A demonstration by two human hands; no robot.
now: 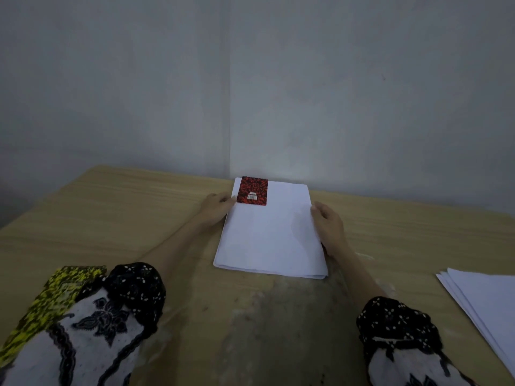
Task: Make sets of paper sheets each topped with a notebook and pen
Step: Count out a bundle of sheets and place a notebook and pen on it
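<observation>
Paper sheets lie stacked at mid-frame on the wooden table, with one small red-and-black notebook flat on the stack's upper left corner (its barcode label faces up). How many sheets the stack holds cannot be made out. The left hand grips the stack's left edge, fingertips tucked out of sight. The right hand holds the right edge, thumb on top. A second pile of loose sheets is cut off at the lower right. A yellow-and-black patterned thing, lower left, sits half hidden behind the left sleeve.
</observation>
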